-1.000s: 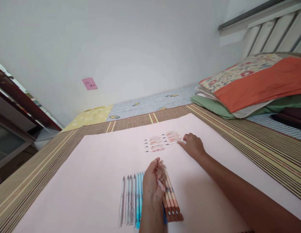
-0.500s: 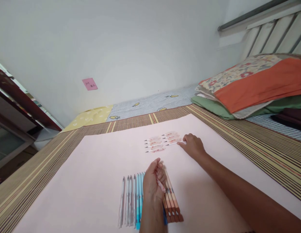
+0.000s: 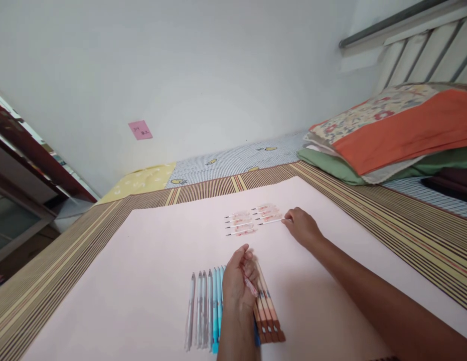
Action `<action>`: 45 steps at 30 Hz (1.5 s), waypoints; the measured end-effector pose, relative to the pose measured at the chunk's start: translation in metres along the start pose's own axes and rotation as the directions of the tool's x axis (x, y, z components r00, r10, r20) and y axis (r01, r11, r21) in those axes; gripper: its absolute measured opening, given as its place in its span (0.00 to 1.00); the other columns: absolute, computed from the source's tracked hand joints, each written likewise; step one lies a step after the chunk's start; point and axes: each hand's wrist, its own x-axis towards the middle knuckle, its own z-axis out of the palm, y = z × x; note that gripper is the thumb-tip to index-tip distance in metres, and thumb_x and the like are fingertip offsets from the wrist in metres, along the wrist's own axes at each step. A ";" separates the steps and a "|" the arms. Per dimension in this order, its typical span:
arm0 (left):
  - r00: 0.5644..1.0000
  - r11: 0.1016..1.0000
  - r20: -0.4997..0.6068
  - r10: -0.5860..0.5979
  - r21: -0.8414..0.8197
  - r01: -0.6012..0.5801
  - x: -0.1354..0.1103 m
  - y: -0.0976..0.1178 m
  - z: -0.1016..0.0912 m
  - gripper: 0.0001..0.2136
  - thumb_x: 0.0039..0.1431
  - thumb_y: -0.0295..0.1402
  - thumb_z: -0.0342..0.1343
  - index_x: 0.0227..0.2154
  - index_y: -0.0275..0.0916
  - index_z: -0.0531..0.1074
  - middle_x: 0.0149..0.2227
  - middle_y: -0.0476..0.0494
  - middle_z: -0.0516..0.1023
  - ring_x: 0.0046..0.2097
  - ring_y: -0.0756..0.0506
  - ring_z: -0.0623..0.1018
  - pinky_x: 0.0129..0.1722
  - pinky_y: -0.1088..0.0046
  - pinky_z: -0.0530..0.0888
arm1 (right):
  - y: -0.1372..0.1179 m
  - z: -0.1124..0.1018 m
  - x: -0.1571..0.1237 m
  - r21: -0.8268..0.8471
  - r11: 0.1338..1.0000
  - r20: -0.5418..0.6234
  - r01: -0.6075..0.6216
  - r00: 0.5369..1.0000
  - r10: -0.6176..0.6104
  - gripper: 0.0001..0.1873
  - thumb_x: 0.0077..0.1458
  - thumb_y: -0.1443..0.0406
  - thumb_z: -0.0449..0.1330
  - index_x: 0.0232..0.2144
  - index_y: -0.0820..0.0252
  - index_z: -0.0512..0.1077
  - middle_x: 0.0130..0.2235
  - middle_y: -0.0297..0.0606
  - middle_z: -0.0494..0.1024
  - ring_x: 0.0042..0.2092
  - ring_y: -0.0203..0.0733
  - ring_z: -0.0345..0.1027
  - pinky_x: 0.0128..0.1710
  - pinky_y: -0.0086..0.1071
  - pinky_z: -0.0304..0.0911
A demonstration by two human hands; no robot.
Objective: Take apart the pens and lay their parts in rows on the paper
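My left hand (image 3: 243,273) is curled, palm up, around a slim pen-like piece with a pink and white pattern (image 3: 251,287). Under and beside it lie brown-and-peach pens (image 3: 270,316), light blue pens (image 3: 215,311) and clear grey pens (image 3: 198,311), lined up side by side. Farther off, my right hand (image 3: 299,225) pinches the right end of a thin white pen refill with a dark tip (image 3: 271,221), which lies on the pink sheet. Several similar refills (image 3: 239,225), with clear, reddish-patterned pieces between them, lie in two columns to its left.
The pale pink sheet (image 3: 143,281) covers a striped mat (image 3: 353,215). Folded bedding with an orange edge (image 3: 402,140) is piled at the right. Behind is a white wall with a pink note (image 3: 140,130). A yellow cloth (image 3: 143,180) lies by the wall.
My right hand has slid slightly to the right along the refill, toward its end. The left hand keeps its place and its hold.
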 end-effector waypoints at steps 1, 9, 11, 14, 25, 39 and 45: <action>1.000 1.000 -0.004 -0.001 -0.003 0.001 0.000 0.000 0.000 0.08 0.49 0.28 0.68 0.31 0.33 0.74 0.23 0.52 0.71 0.15 0.60 0.53 0.14 0.82 0.47 | -0.001 0.000 0.000 -0.012 1.000 0.002 -0.002 1.000 0.002 0.06 0.59 0.62 0.61 0.30 0.56 0.73 0.37 0.38 0.76 0.38 0.43 0.69 0.39 0.35 0.59; 1.000 1.000 -0.007 -0.007 -0.021 0.007 0.000 -0.001 0.001 0.07 0.50 0.27 0.66 0.32 0.32 0.75 0.23 0.53 0.71 0.15 0.60 0.53 0.13 0.83 0.48 | -0.008 -0.001 -0.002 -0.059 0.998 0.002 0.001 1.000 -0.001 0.07 0.58 0.62 0.62 0.29 0.57 0.73 0.37 0.40 0.76 0.38 0.45 0.69 0.38 0.37 0.59; 1.000 1.000 -0.006 0.001 -0.019 -0.001 0.000 -0.001 0.001 0.07 0.50 0.27 0.66 0.32 0.32 0.74 0.23 0.52 0.71 0.15 0.60 0.54 0.13 0.83 0.48 | -0.009 -0.002 -0.002 -0.062 0.998 0.000 0.002 1.000 -0.002 0.07 0.58 0.61 0.62 0.29 0.56 0.73 0.37 0.40 0.76 0.38 0.46 0.69 0.38 0.37 0.59; 1.000 1.000 -0.002 -0.003 -0.013 0.003 -0.001 -0.001 0.001 0.07 0.50 0.27 0.67 0.31 0.32 0.74 0.23 0.52 0.71 0.15 0.60 0.54 0.14 0.83 0.48 | -0.010 -0.004 0.000 -0.059 0.998 0.006 -0.006 1.000 0.006 0.08 0.58 0.61 0.62 0.28 0.56 0.72 0.37 0.41 0.76 0.37 0.46 0.69 0.38 0.37 0.58; 0.975 0.973 -0.093 0.201 -0.093 -0.210 -0.002 0.000 0.004 0.18 0.71 0.39 0.50 0.33 0.31 0.77 0.24 0.48 0.72 0.16 0.58 0.57 0.14 0.81 0.52 | -0.095 -0.050 -0.076 0.676 0.722 0.356 -0.145 0.923 -0.148 0.09 0.53 0.58 0.63 0.30 0.58 0.74 0.28 0.32 0.74 0.32 0.39 0.65 0.32 0.31 0.57; 0.964 0.964 0.053 0.262 0.023 -0.264 0.001 -0.018 0.003 0.18 0.47 0.42 0.72 0.33 0.33 0.80 0.27 0.47 0.74 0.27 0.52 0.71 0.27 0.79 0.70 | -0.121 -0.061 -0.121 0.738 0.648 0.407 -0.188 0.891 -0.204 0.04 0.49 0.64 0.62 0.28 0.58 0.71 0.23 0.28 0.67 0.27 0.34 0.58 0.28 0.29 0.54; 0.987 0.985 0.074 0.143 0.085 -0.149 -0.001 -0.010 0.001 0.22 0.44 0.46 0.74 0.33 0.31 0.80 0.31 0.41 0.78 0.31 0.49 0.77 0.28 0.77 0.73 | -0.101 -0.069 -0.106 0.733 0.650 0.365 -0.203 0.923 -0.123 0.11 0.52 0.57 0.63 0.34 0.59 0.76 0.27 0.33 0.74 0.31 0.38 0.65 0.31 0.32 0.61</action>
